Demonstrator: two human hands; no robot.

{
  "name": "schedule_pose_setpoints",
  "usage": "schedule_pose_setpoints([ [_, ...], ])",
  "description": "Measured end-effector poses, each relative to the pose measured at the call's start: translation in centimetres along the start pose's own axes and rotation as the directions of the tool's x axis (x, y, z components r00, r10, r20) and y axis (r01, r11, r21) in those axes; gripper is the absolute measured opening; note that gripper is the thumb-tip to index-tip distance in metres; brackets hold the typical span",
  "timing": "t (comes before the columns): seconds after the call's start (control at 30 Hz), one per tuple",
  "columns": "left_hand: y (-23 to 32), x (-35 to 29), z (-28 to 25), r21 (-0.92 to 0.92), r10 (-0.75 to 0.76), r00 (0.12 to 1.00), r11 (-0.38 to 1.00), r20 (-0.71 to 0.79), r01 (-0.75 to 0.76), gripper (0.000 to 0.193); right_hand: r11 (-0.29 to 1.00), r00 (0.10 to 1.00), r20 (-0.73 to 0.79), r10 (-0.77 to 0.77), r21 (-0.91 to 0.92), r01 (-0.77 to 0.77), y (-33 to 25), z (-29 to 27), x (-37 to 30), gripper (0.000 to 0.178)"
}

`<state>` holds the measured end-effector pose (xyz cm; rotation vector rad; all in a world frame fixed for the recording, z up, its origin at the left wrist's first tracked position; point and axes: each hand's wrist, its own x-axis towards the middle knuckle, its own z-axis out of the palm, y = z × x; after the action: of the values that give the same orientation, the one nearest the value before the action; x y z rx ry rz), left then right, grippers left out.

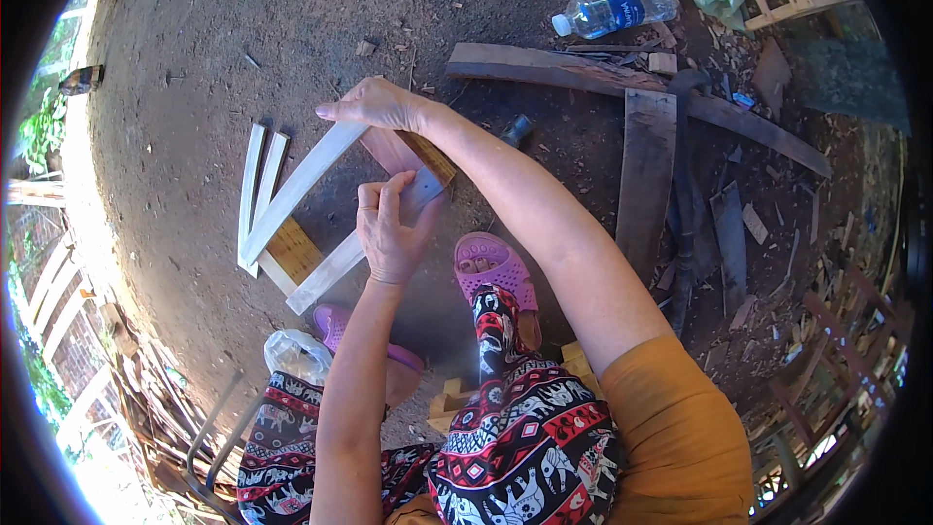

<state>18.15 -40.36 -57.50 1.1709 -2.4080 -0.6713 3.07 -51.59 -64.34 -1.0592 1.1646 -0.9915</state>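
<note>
1. On the dirt ground point(194, 58), before the seated person: a small frame of pale wooden slats point(292, 196) with short brown cross-pieces, partly raised.
2. Right hand point(374, 105): fingers pressed together, flat on the top end of the long pale slat.
3. Left hand point(389, 228): pinching the grey-white slat point(335, 267) near its upper end.
4. Two loose slats point(258, 180): lying just beside the frame's left edge.
5. Pink sandal point(496, 267): below the frame.
6. Plastic water bottle point(614, 10): well apart, beyond a dark curved plank point(583, 73).
</note>
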Motion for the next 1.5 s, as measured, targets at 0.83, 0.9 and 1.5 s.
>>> schedule_pose_setpoints([
  [0.83,-1.0,-0.3,0.0,-0.071,0.066,0.998,0.995,-0.012,-0.066,0.048,0.998,0.973,-0.229,-0.002,-0.06,-0.012,-1.1,0.6,-1.4,0.032],
  [0.9,-1.0,-0.1,-0.1,-0.07,0.067,0.998,0.995,-0.004,-0.067,0.048,0.999,0.977,-0.213,0.013,-0.04,-0.022,-1.0,0.4,-1.0,0.031],
  [1.5,-4.7,0.9,-10.4,0.202,0.17,0.952,0.953,0.255,-0.224,0.049,0.984,0.807,-0.562,-0.179,-0.102,0.147,-0.8,0.5,-11.4,0.017],
])
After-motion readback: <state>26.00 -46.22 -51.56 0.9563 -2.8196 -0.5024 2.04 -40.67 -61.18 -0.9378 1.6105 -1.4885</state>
